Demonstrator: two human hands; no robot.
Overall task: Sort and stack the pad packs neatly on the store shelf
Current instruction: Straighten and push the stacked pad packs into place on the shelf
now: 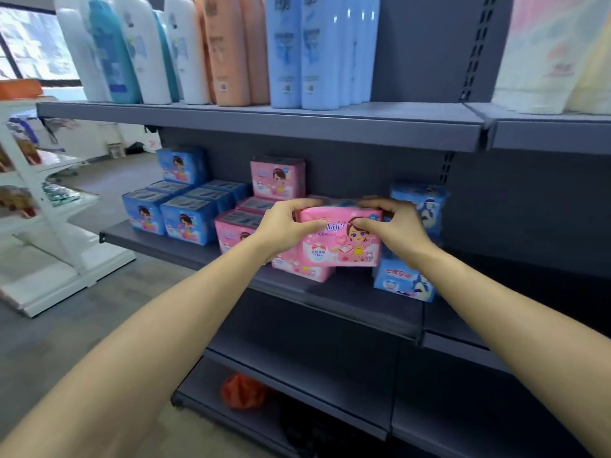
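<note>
Both hands are on one pink pad pack (340, 241), held upright just above the front half of the middle shelf (330, 300). The left hand (284, 224) grips its left end, fingers curled over the top edge and thumb pressed on the front face; the right hand (393, 223) mirrors it on the right end, fingers hooked over the top, thumb on the printed face. The pack's lower edge sits against another pink pack (302, 271) lying flat beneath it, near the shelf's front lip.

To the left, more pink packs (236, 229) stand in a close group, with one pink pack stacked higher (277, 178) behind them. Further left, the blue packs (185, 214) stand in tidy rows near the shelf's left end, one blue pack (182, 165) on top at the back. On the right, two light-blue packs (405, 284) sit close beside the held pack — one low at the front, one upright behind the right hand.

Open room: bare shelf surface shows in front of the held pack, and right of the light-blue packs the shelving runs dark and unoccupied. Above, tall bottles (228, 51) line the top shelf (264, 125), whose front edge overhangs the working space. Down on the bottom shelf lies an orange bag (243, 391).
</note>
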